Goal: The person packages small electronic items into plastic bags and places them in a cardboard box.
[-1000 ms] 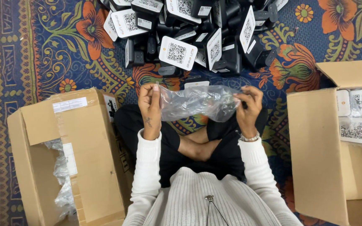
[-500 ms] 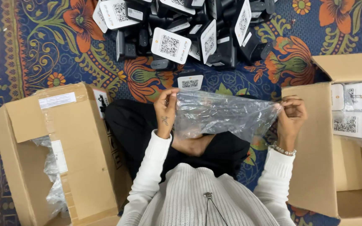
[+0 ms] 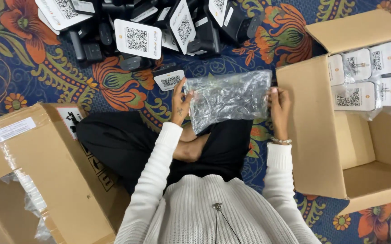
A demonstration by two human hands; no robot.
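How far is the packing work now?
Done: several bagged white packs sit in the right cardboard box. In hand: the left hand and right hand hold one clear plastic bag stretched flat. Left: a pile of black items with white cards lies unbagged.

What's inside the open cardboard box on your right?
The cardboard box holds white bagged packs stacked at its far end; the near part shows bare cardboard. Anything beneath those packs is covered.
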